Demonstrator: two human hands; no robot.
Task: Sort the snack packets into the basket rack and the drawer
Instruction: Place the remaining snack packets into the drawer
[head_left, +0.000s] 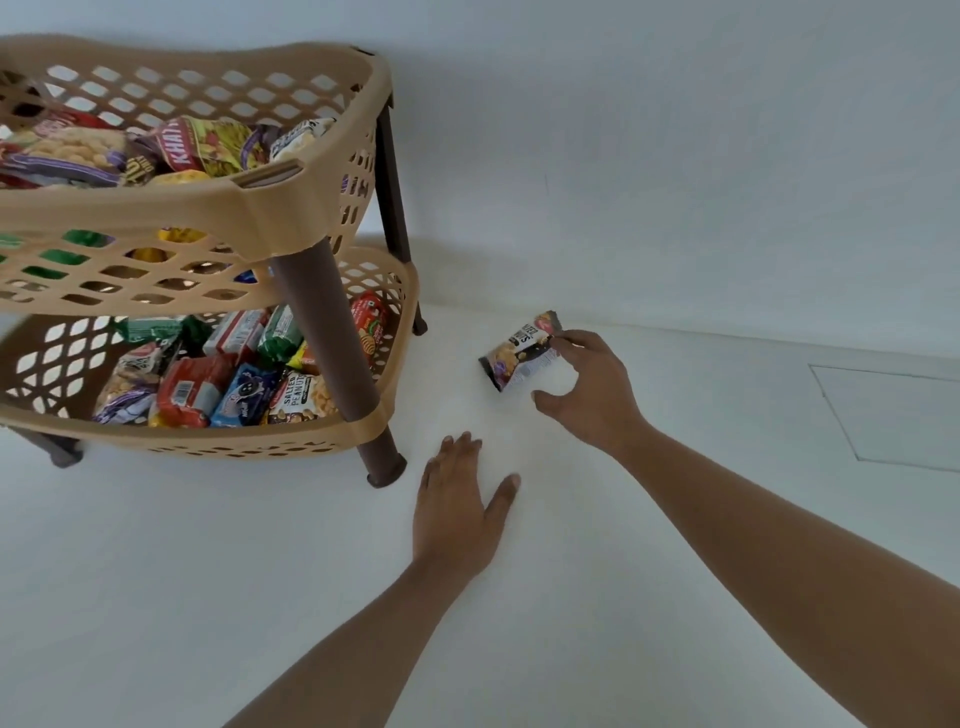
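Now right hand (589, 387) grip curled round peanut packet (517, 356); left hand (457, 512) flat, fingers straight, empty.

- Single view, head-worn, wide-angle; looks forward and steeply down onto white surface (571, 597)
- Close to basket rack (291, 208) at upper left, rim bowed by lens
- Both forearms (363, 623) enter from bottom edge

Your right hand (592, 389) curls fingers and thumb round the right edge of a small black-and-white salted-peanut packet (517, 356) lying on the white surface (208, 571). Your left hand (457, 509) rests flat near the tan lattice plastic basket rack (291, 218), whose two tiers hold colourful snack packets (208, 384).
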